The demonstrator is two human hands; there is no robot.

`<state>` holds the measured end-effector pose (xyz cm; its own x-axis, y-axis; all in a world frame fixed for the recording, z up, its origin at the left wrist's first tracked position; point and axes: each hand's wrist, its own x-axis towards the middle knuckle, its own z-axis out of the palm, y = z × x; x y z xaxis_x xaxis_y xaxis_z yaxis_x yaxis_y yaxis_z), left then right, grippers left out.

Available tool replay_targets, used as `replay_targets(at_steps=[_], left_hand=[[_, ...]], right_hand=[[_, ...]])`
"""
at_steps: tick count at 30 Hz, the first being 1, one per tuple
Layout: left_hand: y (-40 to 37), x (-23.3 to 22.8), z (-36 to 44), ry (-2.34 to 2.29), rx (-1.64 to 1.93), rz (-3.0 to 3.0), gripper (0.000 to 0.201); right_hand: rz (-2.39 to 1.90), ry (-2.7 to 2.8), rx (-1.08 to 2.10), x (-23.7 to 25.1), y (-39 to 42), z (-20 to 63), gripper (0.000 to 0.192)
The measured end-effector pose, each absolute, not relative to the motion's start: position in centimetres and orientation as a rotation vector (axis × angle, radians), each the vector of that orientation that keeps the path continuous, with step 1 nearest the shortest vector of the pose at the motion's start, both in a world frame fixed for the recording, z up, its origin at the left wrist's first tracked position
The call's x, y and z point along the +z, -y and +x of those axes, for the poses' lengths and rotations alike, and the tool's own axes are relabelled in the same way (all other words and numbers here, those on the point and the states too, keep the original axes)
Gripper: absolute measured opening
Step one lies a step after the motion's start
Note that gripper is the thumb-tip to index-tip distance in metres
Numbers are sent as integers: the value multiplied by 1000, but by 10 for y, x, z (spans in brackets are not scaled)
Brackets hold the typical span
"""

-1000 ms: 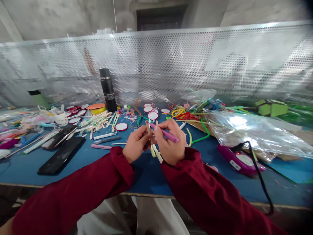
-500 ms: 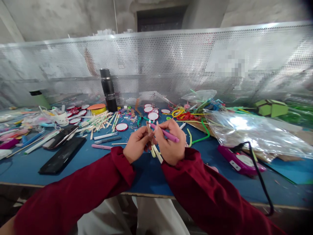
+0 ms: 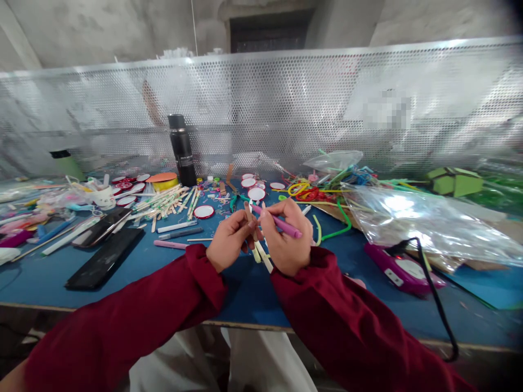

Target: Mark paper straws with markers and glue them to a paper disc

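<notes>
Above the near edge of the blue tabletop (image 3: 245, 294), the left hand (image 3: 229, 242) had its grip closed on a few wooden sticks (image 3: 260, 251). The right hand (image 3: 288, 239) pinched a pink pen (image 3: 281, 223), its tip at the sticks. Left of them lay a black phone (image 3: 102, 258). Farther back lay a pile of sticks (image 3: 165, 201), and at the mesh wall stood a black flask (image 3: 182, 149).

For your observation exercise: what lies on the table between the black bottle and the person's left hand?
In the head view, a red-rimmed white disc and scattered wooden sticks lie between the black bottle and the left hand.
</notes>
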<state>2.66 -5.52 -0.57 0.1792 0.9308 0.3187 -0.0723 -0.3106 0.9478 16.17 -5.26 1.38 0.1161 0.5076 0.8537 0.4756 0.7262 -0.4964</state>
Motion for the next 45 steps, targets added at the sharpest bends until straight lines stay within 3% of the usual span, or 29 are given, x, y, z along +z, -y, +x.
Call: replay_targets(at_steps=[15, 21, 34, 41, 45], left_hand=[[54, -6, 26, -868, 1311, 1466, 42], [50, -10, 24, -829, 1334, 1489, 39], [46, -7, 21, -865, 1249, 1510, 40], [42, -8, 19, -860, 1259, 1486, 41], [39, -12, 16, -837, 1271, 1511, 40]], right_hand=[[-782, 1566, 62, 12, 55, 165, 2], [-695, 1607, 161, 12, 52, 165, 16], [-820, 1520, 117, 10, 46, 163, 5], [-789, 1572, 72, 8, 41, 163, 16], [-721, 1588, 19, 7, 40, 163, 11]])
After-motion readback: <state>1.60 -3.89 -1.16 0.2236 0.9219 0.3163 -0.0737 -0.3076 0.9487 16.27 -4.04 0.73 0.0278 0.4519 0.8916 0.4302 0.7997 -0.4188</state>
